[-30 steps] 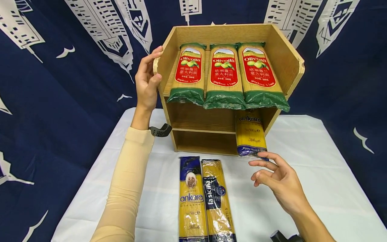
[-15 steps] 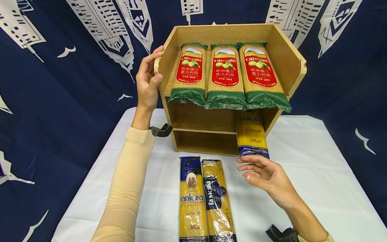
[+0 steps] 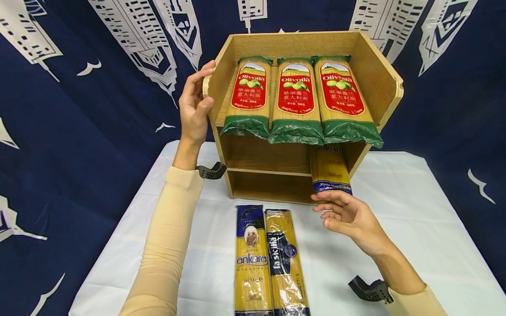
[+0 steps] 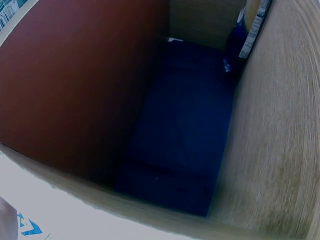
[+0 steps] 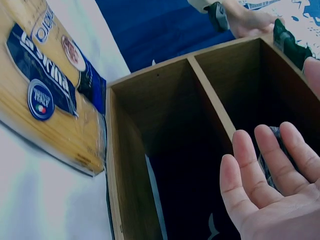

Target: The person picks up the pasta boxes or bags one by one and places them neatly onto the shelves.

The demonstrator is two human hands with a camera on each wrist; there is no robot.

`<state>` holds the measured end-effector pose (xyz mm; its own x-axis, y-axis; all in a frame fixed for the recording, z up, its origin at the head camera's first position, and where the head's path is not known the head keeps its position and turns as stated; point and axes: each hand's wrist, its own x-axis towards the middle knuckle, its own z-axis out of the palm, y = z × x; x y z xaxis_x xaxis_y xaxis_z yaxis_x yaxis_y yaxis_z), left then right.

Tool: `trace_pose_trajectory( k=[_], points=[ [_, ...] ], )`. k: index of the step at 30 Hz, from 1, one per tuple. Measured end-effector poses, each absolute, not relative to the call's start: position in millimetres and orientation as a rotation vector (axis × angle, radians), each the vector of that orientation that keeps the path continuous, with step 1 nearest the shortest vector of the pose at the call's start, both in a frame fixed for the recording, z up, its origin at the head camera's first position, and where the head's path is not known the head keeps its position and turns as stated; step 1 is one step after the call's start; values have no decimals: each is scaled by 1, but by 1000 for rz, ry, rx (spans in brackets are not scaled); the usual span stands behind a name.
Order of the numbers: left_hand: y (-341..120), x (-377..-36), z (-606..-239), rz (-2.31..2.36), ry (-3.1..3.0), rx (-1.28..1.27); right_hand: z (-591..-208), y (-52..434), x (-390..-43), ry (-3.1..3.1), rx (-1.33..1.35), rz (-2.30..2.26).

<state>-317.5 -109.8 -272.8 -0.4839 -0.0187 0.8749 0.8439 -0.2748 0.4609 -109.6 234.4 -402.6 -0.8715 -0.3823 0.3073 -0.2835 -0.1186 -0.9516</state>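
From my remote seat I see a white-covered table (image 3: 395,228) in front of a navy curtain printed with white buildings (image 3: 79,109), and on the table a wooden shelf unit (image 3: 379,79) standing open toward me. Its top tier carries 3 Olivoila spaghetti packs (image 3: 296,98) lying side by side, their green ends overhanging the front edge. Under them, at the right end of the middle tier, a yellow ankara spaghetti pack (image 3: 330,169) is pushed most of the way in, with its blue end sticking out of the shelf front. My right hand (image 3: 348,215) sits just below that blue end, palm up, fingers straight and loosely spread; it grips nothing, and I cannot tell from the head view whether the fingertips touch the wrapper. The right wrist view shows the same flat, unclenched palm (image 5: 272,195) in front of the shelf's dark compartments. My left hand (image 3: 193,107) is against the shelf's left side panel, fingers straight along the outside of the wood and thumb hooked over the panel's front edge. On the cloth in front of the shelf lie 2 more packs, touching side by side: another ankara pack (image 3: 251,259) on the left and a la sicilia spaghetti pack (image 3: 284,259) on the right.
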Motion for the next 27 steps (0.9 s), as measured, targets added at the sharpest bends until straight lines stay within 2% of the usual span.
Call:
trace_pose_trajectory(
  k=[27],
  points=[
    [-110,-318,-273,-1794,-1354,-1078,-401,241,-156,2063,-808,-2195]
  ],
)
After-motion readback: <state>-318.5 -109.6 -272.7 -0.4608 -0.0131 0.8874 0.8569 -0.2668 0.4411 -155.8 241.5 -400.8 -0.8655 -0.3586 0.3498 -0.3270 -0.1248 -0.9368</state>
